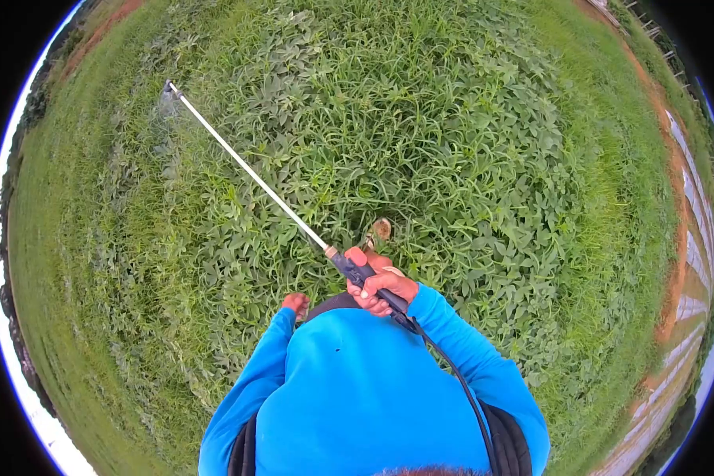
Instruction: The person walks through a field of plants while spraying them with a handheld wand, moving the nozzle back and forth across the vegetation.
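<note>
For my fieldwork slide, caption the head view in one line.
Right hand gripping a long spray wand, its tip reaching out over dense green plants.

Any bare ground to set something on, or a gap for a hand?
Bare reddish soil borders the pale strips at far right. A gap seems open between the left hand and right hand. Dense plants crowd the ground under the wand.

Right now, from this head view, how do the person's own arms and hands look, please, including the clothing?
The left hand and right hand wear no gloves. The left sleeve and right sleeve are long, plain bright blue, reaching about to the wrists, with no markings that I can see. Dark straps pass near both upper arms.
</note>
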`<control>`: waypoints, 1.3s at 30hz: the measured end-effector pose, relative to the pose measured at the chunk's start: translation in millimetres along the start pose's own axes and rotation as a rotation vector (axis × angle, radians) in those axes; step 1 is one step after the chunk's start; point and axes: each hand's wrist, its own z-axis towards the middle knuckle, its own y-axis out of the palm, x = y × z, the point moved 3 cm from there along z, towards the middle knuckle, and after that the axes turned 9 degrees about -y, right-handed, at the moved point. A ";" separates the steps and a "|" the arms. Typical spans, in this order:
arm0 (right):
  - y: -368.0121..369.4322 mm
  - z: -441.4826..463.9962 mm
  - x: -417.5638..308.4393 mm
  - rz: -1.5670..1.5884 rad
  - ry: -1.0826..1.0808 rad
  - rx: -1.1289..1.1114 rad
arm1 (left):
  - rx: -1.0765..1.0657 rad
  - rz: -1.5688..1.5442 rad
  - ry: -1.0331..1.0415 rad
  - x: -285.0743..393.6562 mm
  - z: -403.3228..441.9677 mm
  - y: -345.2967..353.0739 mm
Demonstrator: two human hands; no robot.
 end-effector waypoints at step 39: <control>-186.1 -267.9 -230.9 0.224 -1.192 1.361 | 0.290 0.438 0.574 358.0 -19.8 18.8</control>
